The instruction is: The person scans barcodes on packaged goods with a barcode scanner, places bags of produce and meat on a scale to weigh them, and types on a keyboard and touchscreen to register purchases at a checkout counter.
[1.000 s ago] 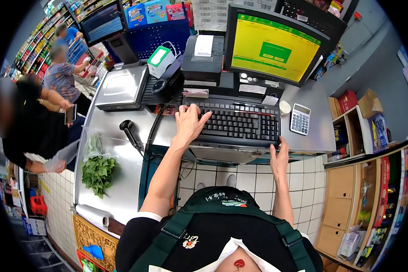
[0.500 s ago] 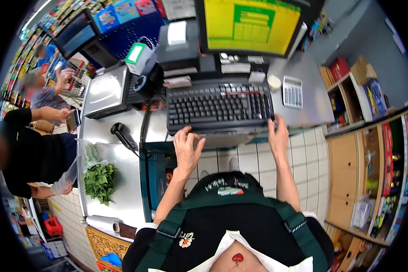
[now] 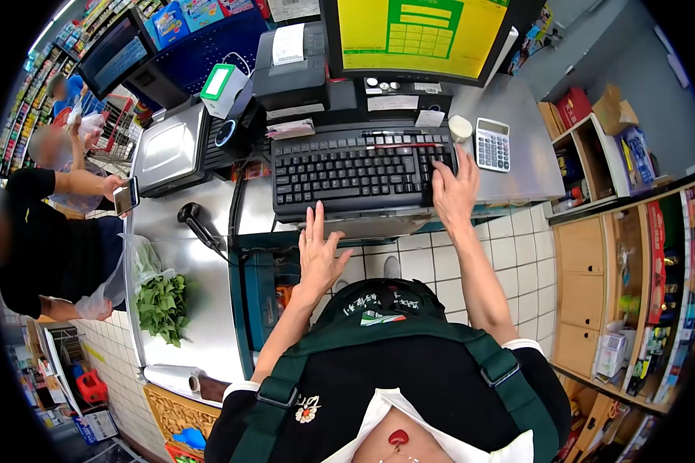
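Observation:
A black keyboard [image 3: 347, 171] lies at the front edge of the counter, under a monitor [image 3: 413, 35] with a yellow and green display. My right hand [image 3: 455, 189] rests over the keyboard's right end, its fingers stretched onto the number keys and nothing held. Just below the keyboard's front edge is my left hand [image 3: 322, 251], fingers spread and holding nothing. To the right of the keys lie a white calculator [image 3: 492, 144] and a small white round container [image 3: 460, 128]. A receipt printer [image 3: 289, 73] with a white paper slip stands behind the keyboard.
A barcode scanner [image 3: 199, 224] lies left of the keyboard. Leafy greens [image 3: 162, 309] in a plastic bag sit on the metal counter [image 3: 208, 339]. A scale [image 3: 166, 150] stands behind. At left, a person in black [image 3: 62, 247] holds a phone [image 3: 126, 197]. Shelves [image 3: 591, 278] stand at right.
My right hand has moved up and left from the keyboard's right corner onto the number keys. The left hand's fingers have spread and straightened. The view has shifted slightly.

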`<state>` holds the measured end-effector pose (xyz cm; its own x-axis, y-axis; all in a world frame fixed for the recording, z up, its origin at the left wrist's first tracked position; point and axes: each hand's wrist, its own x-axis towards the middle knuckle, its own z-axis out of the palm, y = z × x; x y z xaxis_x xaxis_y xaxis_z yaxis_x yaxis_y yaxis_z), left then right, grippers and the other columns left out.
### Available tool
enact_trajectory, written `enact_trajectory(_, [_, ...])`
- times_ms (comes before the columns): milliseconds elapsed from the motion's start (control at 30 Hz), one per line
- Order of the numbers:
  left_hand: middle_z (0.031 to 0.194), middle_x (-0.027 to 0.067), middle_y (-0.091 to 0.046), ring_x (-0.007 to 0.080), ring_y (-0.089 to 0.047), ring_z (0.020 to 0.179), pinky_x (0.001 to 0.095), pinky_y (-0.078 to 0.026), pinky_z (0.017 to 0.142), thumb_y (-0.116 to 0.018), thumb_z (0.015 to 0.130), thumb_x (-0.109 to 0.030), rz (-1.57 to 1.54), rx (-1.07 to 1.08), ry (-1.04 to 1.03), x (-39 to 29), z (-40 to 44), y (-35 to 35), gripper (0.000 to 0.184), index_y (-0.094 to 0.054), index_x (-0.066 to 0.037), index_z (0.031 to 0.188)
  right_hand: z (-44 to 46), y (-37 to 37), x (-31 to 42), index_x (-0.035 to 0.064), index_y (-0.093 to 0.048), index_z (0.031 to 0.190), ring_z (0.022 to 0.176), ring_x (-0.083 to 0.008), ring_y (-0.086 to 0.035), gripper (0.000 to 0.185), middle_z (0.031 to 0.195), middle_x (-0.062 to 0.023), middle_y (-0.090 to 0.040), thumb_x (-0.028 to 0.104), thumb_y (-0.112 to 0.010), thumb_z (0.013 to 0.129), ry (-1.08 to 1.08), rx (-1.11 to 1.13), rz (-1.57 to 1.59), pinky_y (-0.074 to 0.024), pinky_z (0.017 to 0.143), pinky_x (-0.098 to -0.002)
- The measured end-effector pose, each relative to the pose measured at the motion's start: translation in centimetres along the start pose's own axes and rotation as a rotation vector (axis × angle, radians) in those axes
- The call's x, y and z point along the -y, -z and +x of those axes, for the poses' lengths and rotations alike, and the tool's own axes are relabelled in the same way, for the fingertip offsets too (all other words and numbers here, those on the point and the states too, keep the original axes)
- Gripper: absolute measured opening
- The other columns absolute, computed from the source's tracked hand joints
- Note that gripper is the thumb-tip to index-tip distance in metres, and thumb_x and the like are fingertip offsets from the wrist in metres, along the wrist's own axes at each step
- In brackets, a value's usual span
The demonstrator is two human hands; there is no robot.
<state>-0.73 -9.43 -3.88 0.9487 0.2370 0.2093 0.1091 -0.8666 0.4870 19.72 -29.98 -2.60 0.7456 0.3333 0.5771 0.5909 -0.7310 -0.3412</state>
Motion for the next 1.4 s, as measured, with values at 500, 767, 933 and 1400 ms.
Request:
enact_trajectory(500, [0.153, 0.0245, -0.009, 0.0454, -0.015, 0.14, 0.0536, -0.035, 0.1, -0.08, 0.066, -0.014, -0.001, 0.083, -0.008, 0.0, -0.2, 0.7, 0.036, -0.064, -0.004, 0.097, -4.0, 1.6, 0.7, 0.0089, -0.065, 0.11, 0.127, -0.0418, -0.035, 0.032, 0.138, -0.0166, -0.042, 0.017, -0.064, 0.079, 0.057, 0.108, 0.101, -0.0296, 0.105, -0.0526])
enact_trajectory(767, [0.153, 0.0249, -0.008, 0.0457, -0.014, 0.14, 0.0521, -0.037, 0.099, -0.08, 0.067, -0.015, 0.012, 0.094, -0.006, -0.1, -0.2, 0.6, 0.036, -0.064, -0.004, 0.097, -4.7, 2.0, 0.0, 0.0089, -0.061, 0.119, 0.127, -0.0424, -0.038, 0.037, 0.143, -0.0198, -0.036, 0.022, -0.061, 0.085, -0.226, 0.045, 0.181, -0.0312, 0.106, -0.0484])
enact_trajectory(933, [0.154, 0.024, -0.007, 0.0459, -0.013, 0.14, 0.051, -0.038, 0.098, -0.08, 0.068, -0.014, -0.009, 0.078, -0.003, -0.4, 0.0, 0.6, 0.034, -0.065, -0.003, 0.096, -5.6, 1.9, -1.3, 0.0095, -0.059, 0.122, 0.116, -0.0371, -0.049, 0.034, 0.129, -0.0197, -0.051, 0.016, -0.059, 0.088, -0.188, 0.11, 0.087, -0.0396, 0.097, -0.0446])
enact_trajectory(1400, [0.154, 0.024, -0.004, 0.0456, -0.013, 0.141, 0.0502, -0.04, 0.097, -0.08, 0.067, -0.014, 0.006, 0.076, 0.004, -0.2, 0.0, 0.5, 0.034, -0.065, -0.003, 0.096, -0.4, 0.4, -0.2, 0.0055, -0.07, 0.097, 0.119, -0.0355, -0.045, 0.022, 0.128, -0.0168, -0.051, 0.013, -0.063, 0.078, -0.036, -0.039, 0.106, -0.035, 0.1, -0.0456])
